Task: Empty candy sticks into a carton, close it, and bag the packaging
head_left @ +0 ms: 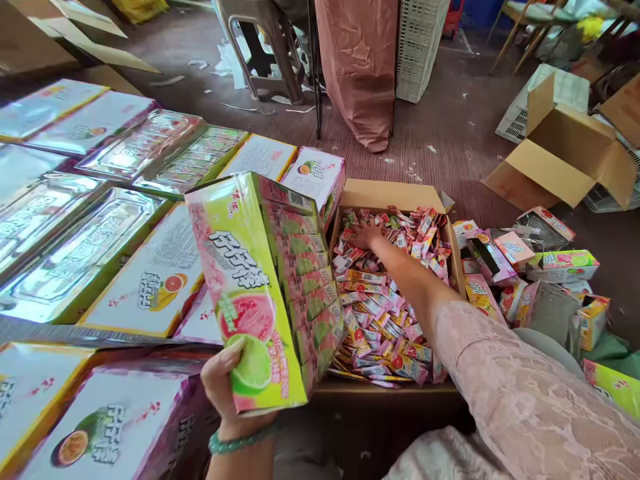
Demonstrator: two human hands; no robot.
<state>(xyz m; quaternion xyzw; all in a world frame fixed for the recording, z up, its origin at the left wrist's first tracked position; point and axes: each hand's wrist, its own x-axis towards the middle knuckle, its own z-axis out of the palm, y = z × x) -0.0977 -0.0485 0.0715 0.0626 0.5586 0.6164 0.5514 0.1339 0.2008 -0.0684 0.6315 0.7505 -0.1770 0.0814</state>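
Observation:
My left hand (227,383), with a green bead bracelet at the wrist, grips the lower end of a green and pink display box (245,280). The box is tilted, with guava and lime pictures on its face and several small packs showing in its side. To its right stands a cardboard carton (387,193) filled with small stick sachets (380,320). My right hand (367,233) reaches into the carton's far left part and lies on the sachets, fingers spread. Its fingertips are partly lost among them.
Rows of display boxes (145,287) cover the left side, some with clear plastic trays on top. Emptied boxes (515,250) and plastic trays lie in a heap at right. An open carton (570,150), a stool (265,47) and white crates (420,47) stand farther back.

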